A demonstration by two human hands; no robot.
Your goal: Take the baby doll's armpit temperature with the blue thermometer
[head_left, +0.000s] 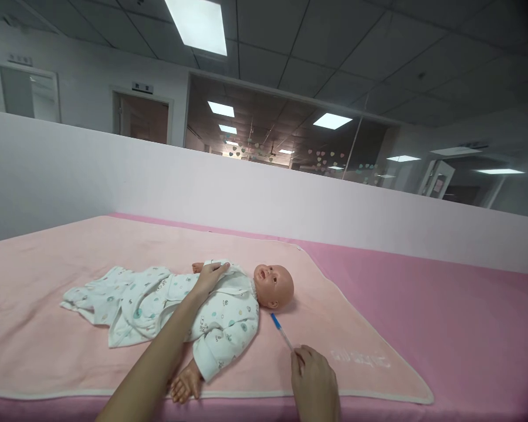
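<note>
The baby doll (274, 287) lies on its back on the blanket (325, 319), head to the right, body extending to the left; the head is bald, rounded and smooth, with a slight sheen consistent with molded plastic or vinyl. The doll wears a white garment (235, 313) with a small green and grey print; the fabric appears soft, wrinkles at the front and spreads flat toward the left. One doll arm extends toward the near side, its molded hand (187, 384) protruding from the cuff.

The left hand (210, 278) lies on the upper front of the garment; whether its fingers pinch the cloth or only rest on it cannot be told. The right hand (313, 378) holds a slim, pale stick (284, 336) in narrow-set fingers; the blue end of the stick points at the doll's head, just beside it and apart from it.

The blanket is pale pink, soft-looking, with white edging and a rounded corner; it covers part of a darker pink surface (422, 305). A stretch of blanket separates the head from the right edging; the molded hand sits near the front edging; a smooth white partition (246, 190) bounds the far side.
</note>
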